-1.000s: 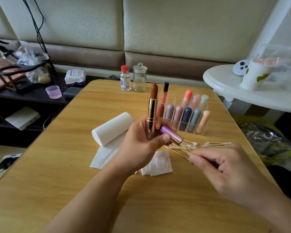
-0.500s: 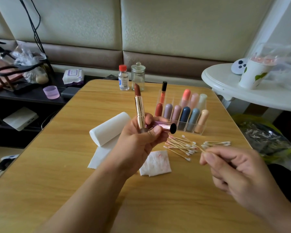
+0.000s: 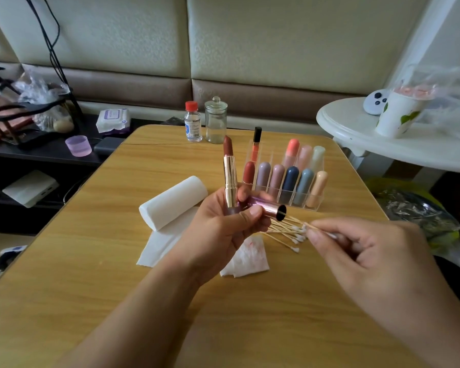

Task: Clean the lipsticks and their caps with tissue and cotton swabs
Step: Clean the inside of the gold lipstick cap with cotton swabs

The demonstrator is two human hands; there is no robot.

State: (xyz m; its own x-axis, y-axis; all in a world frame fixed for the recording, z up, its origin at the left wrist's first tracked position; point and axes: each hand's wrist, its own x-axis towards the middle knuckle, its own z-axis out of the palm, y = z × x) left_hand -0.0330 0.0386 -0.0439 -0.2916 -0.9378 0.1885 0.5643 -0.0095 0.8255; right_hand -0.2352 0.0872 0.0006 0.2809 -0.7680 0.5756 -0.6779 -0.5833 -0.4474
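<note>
A: Okay, quick pass. Left hand [image 3: 223, 227] grips the open lipstick [image 3: 229, 171] upright, plus its purple cap [image 3: 267, 209] lying sideways under the thumb, open mouth facing right. Both sit just in front of the clear organizer [image 3: 284, 179].

B: Right hand [image 3: 367, 251]?

A: Pinches one cotton swab [image 3: 312, 226], tip nearly at the cap mouth. Loose swab pile [image 3: 287, 233] lies on the table [image 3: 64, 301] in front of the organizer, partly under the hands.

B: Risks?

A: My guess: two items in one grip, so pushing the swab into the cap could twist it loose or tip the lipstick. The bare bullet is exposed too; a slip could smear it on fingers. The thin stick might snap if jammed.

B: Anything unclear?

A: Lipstick base is hidden in the palm. Can't see inside the cap, so no idea how dirty it is. The swab's far end is buried in the fingers. The stained tissue [image 3: 250, 257] is half covered by the left wrist; the tissue roll [image 3: 173, 201] sits left of the organizer. Right forearm is cut off by the frame edge.
</note>
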